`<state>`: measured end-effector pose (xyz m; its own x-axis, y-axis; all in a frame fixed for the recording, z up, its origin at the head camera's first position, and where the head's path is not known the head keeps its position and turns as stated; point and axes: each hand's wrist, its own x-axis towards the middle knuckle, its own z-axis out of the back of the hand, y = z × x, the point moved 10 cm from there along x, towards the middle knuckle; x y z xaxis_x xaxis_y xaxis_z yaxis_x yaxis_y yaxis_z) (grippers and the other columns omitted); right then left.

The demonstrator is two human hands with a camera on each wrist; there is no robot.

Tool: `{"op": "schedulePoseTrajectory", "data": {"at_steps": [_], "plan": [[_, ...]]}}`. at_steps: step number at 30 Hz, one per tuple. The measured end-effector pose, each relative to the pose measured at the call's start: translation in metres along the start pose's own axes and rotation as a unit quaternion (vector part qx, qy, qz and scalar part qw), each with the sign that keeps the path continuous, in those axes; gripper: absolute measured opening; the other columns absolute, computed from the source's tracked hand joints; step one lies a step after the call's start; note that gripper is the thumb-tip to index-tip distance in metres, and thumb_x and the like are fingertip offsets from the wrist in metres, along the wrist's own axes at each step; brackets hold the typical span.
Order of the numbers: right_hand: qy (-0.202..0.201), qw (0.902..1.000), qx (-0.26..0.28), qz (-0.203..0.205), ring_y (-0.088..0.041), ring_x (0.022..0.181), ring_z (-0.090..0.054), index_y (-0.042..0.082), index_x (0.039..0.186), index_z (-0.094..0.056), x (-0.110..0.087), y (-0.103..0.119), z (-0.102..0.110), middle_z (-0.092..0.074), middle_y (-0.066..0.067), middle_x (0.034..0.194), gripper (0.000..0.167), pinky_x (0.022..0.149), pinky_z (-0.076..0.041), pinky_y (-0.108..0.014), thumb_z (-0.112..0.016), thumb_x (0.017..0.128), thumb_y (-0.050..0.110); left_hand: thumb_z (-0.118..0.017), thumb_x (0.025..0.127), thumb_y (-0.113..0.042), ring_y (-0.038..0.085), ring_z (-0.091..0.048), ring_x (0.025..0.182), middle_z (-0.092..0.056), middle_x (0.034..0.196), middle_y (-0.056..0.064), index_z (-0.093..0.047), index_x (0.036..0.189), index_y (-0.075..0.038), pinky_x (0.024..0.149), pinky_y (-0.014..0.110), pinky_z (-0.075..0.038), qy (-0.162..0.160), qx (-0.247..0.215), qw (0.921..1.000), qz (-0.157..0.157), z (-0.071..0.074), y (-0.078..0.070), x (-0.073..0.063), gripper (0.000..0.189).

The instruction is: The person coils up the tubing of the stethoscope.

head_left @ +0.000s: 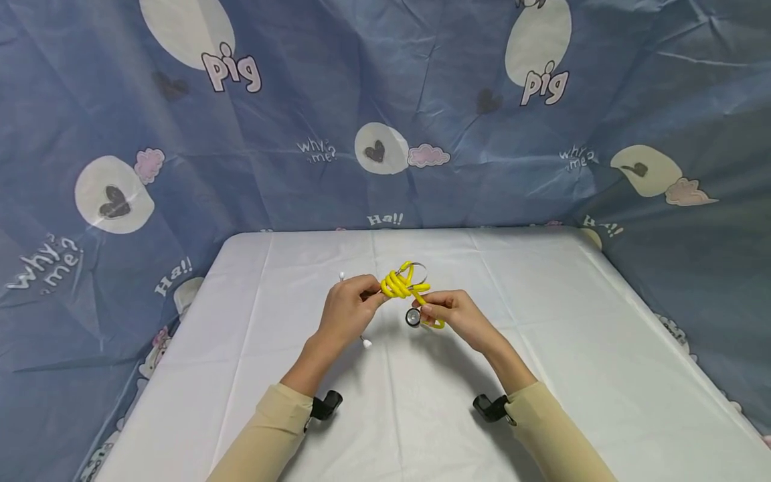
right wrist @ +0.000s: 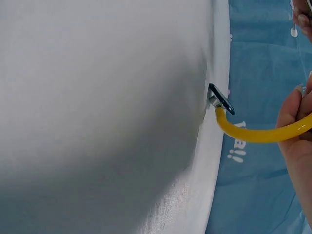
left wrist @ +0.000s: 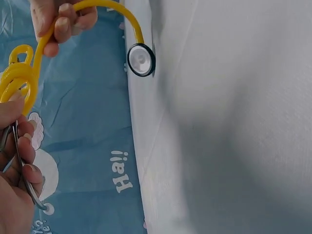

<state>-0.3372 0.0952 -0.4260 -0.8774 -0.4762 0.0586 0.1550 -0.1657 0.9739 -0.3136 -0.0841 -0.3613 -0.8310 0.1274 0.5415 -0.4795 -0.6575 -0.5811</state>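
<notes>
A stethoscope with yellow tubing (head_left: pixel 396 286), wound into a bundle of loops, is held above the table between both hands. My left hand (head_left: pixel 345 309) grips it by the metal ear tubes (left wrist: pixel 22 161), with the thumb against the coils. White eartips (head_left: pixel 367 344) stick out on either side of that hand. To the right of the bundle, my right hand (head_left: pixel 456 316) pinches the length of tubing leading to the chest piece. The round, dark-rimmed chest piece (left wrist: pixel 141 60) hangs free at the tubing's end, beyond the right fingers. A thin silvery arc (head_left: pixel 425 271) shows beside the loops.
A white-covered table (head_left: pixel 289 402) lies below the hands, with their shadows on it. Blue printed fabric (head_left: pixel 319 87) hangs behind the table and along both sides. Each wrist carries a small black camera (head_left: pixel 327 405).
</notes>
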Motion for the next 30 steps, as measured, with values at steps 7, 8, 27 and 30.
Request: {"op": "schedulePoseTrajectory", "data": {"at_steps": [7, 8, 27, 30], "plan": [[0.01, 0.9997, -0.022, -0.003, -0.011, 0.077, -0.06, -0.011, 0.113, -0.068, -0.008, 0.002, -0.003, -0.068, -0.016, 0.089, 0.028, 0.076, -0.054, -0.036, -0.061, 0.097, 0.011, -0.079, 0.084, -0.023, 0.006, -0.05, 0.058, -0.064, 0.07, -0.01, -0.066, 0.073, -0.022, 0.056, 0.025, -0.042, 0.001, 0.017, 0.9998, 0.002, 0.0, 0.005, 0.002, 0.017], [0.012, 0.9996, -0.026, -0.005, -0.012, 0.077, -0.06, -0.01, 0.114, -0.068, -0.01, 0.003, -0.003, -0.069, -0.018, 0.09, 0.028, 0.077, -0.055, -0.038, -0.061, 0.097, 0.011, -0.079, 0.085, -0.023, 0.007, -0.05, 0.058, -0.064, 0.07, -0.01, -0.066, 0.073, -0.021, 0.056, 0.025, -0.042, 0.001, 0.021, 0.9998, 0.003, 0.0, 0.006, 0.002, 0.018], [0.049, 0.9897, -0.134, 0.007, -0.022, 0.081, -0.06, 0.007, 0.117, -0.07, -0.022, 0.027, -0.009, -0.069, -0.015, 0.091, 0.023, 0.074, -0.051, -0.032, -0.059, 0.097, 0.007, -0.079, 0.085, -0.024, 0.007, -0.046, 0.054, -0.066, 0.072, -0.009, -0.067, 0.076, -0.021, 0.052, 0.026, -0.039, 0.013, 0.062, 0.998, -0.007, 0.004, 0.016, 0.009, 0.015], [0.063, 0.9868, -0.149, 0.0, -0.021, 0.085, -0.059, 0.01, 0.119, -0.069, -0.024, 0.03, -0.01, -0.07, -0.012, 0.095, 0.025, 0.075, -0.05, -0.033, -0.058, 0.097, 0.006, -0.078, 0.086, -0.025, 0.008, -0.046, 0.054, -0.064, 0.071, -0.009, -0.067, 0.075, -0.022, 0.052, 0.026, -0.038, 0.019, 0.067, 0.9975, -0.01, 0.003, 0.016, 0.009, 0.016]]}}
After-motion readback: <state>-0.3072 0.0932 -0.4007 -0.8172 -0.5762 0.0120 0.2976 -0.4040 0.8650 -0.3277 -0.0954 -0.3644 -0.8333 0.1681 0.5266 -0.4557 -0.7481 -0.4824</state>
